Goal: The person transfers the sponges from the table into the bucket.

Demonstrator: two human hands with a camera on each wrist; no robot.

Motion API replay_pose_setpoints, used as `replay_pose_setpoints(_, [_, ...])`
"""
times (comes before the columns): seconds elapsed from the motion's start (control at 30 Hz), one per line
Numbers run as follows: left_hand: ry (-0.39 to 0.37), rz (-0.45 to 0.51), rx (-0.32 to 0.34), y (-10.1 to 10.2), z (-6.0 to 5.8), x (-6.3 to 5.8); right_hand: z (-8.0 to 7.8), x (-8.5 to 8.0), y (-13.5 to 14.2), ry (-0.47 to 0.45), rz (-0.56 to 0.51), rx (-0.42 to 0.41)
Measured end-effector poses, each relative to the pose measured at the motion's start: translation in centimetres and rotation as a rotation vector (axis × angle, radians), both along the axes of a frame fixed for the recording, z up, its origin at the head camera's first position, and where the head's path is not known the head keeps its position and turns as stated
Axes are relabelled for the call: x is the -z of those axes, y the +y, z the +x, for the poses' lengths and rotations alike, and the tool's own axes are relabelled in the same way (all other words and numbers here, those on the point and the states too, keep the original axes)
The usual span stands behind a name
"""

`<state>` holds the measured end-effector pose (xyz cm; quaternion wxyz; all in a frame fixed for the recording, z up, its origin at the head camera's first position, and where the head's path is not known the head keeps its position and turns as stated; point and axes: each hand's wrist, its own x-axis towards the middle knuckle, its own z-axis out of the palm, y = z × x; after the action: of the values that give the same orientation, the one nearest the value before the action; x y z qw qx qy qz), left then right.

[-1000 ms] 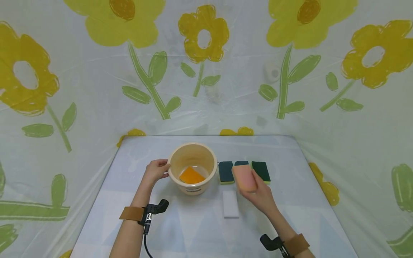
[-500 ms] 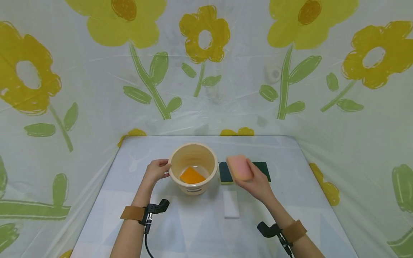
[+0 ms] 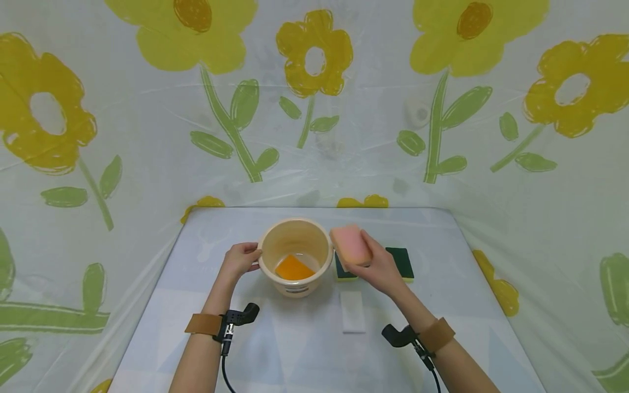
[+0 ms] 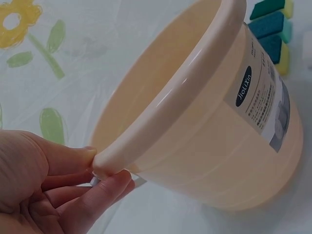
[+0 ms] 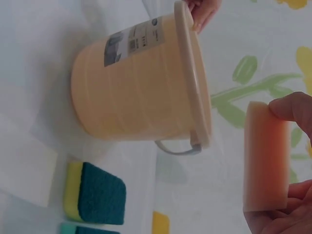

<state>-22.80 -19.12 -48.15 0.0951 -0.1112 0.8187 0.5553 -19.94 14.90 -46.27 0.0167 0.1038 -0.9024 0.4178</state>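
A cream bucket (image 3: 295, 285) stands on the table, its printed label (image 4: 263, 97) facing the near side. My left hand (image 3: 240, 260) pinches the bucket's left rim between thumb and fingers. Inside, at the bottom, lies an orange sponge (image 3: 294, 267). My right hand (image 3: 377, 266) grips a pink sponge (image 3: 351, 244) by its right side, raised beside the bucket's right rim. In the right wrist view the pink sponge (image 5: 266, 158) shows edge-on between thumb and fingers, apart from the bucket.
Green-topped sponges with yellow undersides lie in a row right of the bucket: one dark green (image 3: 401, 263), one bluish green (image 5: 102, 194), another partly hidden behind the right hand. A white block (image 3: 352, 311) lies nearer. The bucket's handle (image 5: 179, 150) hangs down.
My right hand has carried the pink sponge left and away from me, from over the green sponges to beside the bucket's rim. The left hand keeps its hold.
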Motion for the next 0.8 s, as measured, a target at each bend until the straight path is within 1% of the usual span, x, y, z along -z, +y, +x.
replay_pose_setpoints(0.2, [0.008,0.006,-0.002,0.1,0.2,-0.3,-0.7,-0.3,-1.4,0.003,-0.010,-0.042])
replay_pose_setpoints(0.4, [-0.023,0.000,-0.016,0.0,0.1,-0.1,-1.5,-0.8,-3.2,-0.011,-0.029,-0.093])
replay_pose_setpoints(0.57, [-0.033,0.004,-0.018,0.0,0.0,0.0,-2.2,-0.5,-4.7,-0.017,-0.026,-0.121])
replay_pose_setpoints(0.8, [-0.024,-0.004,-0.014,-0.1,-0.1,0.0,-3.0,0.3,-6.7,-0.059,-0.017,-0.135])
